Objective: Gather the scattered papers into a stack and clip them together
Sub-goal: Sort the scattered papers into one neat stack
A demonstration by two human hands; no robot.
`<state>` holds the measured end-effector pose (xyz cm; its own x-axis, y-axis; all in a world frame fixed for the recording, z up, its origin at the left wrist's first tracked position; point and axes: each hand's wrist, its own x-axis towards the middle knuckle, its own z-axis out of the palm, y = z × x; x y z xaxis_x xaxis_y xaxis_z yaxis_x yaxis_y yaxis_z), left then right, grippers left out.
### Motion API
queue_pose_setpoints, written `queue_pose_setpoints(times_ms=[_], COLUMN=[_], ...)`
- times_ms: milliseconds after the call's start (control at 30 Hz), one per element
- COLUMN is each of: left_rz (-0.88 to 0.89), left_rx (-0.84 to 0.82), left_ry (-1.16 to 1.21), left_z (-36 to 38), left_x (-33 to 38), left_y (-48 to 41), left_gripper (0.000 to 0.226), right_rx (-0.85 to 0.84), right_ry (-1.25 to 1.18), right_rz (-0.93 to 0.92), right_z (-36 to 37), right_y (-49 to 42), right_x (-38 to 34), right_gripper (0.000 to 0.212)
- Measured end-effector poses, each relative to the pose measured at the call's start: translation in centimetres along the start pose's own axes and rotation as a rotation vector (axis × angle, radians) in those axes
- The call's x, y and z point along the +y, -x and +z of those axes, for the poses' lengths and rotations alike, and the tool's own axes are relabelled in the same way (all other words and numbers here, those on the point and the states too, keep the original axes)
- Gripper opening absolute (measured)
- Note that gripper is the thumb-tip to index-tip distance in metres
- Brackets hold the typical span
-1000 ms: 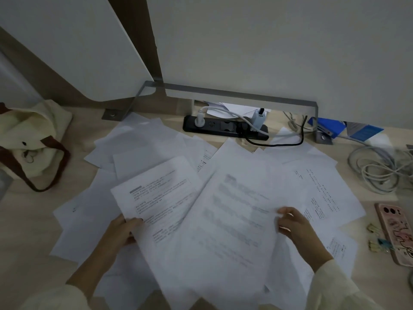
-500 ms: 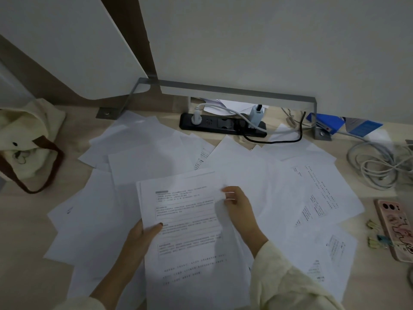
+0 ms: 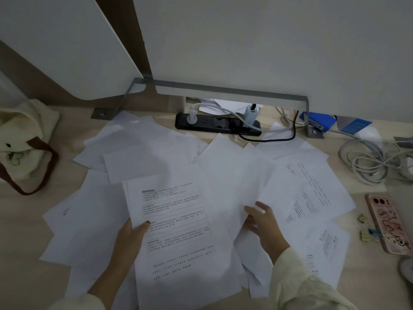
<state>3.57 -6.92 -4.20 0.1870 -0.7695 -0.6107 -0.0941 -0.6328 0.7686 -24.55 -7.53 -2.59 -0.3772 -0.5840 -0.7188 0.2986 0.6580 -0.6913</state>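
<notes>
Paper first: pinched the white printed top sheet (image 3: 178,231) at its left edge in the closed grip of the left hand (image 3: 131,233), thumb on top, and rested the loose, uncurled grip of the right hand (image 3: 261,222) on loose white papers (image 3: 143,153) scattered across the pale wooden bench (image 3: 26,265).

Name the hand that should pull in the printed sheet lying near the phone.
Right. The right hand lies open beside that sheet; the left hand grips the gathered page.

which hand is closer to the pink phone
Right. The right hand rests on loose papers left of the pink phone; the left hand grips a printed sheet farther left.
</notes>
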Motion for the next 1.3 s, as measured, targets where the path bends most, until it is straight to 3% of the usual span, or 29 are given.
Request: queue_pose_setpoints(times_ms=[133,400,533,667,933,1000,1200,1300], left_rz=[-0.017,-0.015,0.012,-0.006,-0.166,-0.221,-0.207,-0.129], left_rx=[-0.024,-0.051,-0.05,-0.084,-0.153,-0.15,-0.229,-0.218], left_ry=[0.023,0.088,0.097,0.158,0.329,0.383,0.461,0.285], left_z=[-0.3,-0.4,0.0,-0.1,-0.8,-0.6,-0.6,-0.8], left_x=[0.3,0.8,1.0,1.2,0.7,1.2,1.4,0.2], left_y=[0.3,1.4,1.9,2.1,1.5,1.3,1.8,1.8], left_gripper=[0.034,0.023,0.03,0.034,0.036,0.039,0.046,0.07], right_rx=[-0.077,0.434,0.562,0.433,-0.052,-0.14,-0.176,-0.249], right_ry=[0.303,0.653,0.738,0.844,1.223,1.29,1.299,1.246], right_rz=[-0.105,-0.728,-1.04,-1.204,-1.221,-1.212,-1.066,-1.009], right_z=[1.1,-2.9,-3.3,-0.5,5.8,6.4,6.5,6.6], right_y=[1.0,4.9,7.7,9.5,7.7,7.2,6.7,6.8], right_x=[0.4,-7.3,-10.0,-8.3,4.0,6.1,7.9,8.1], right_gripper=[0.011,0.025,0.022,0.02,0.019,0.01,0.016,0.023])
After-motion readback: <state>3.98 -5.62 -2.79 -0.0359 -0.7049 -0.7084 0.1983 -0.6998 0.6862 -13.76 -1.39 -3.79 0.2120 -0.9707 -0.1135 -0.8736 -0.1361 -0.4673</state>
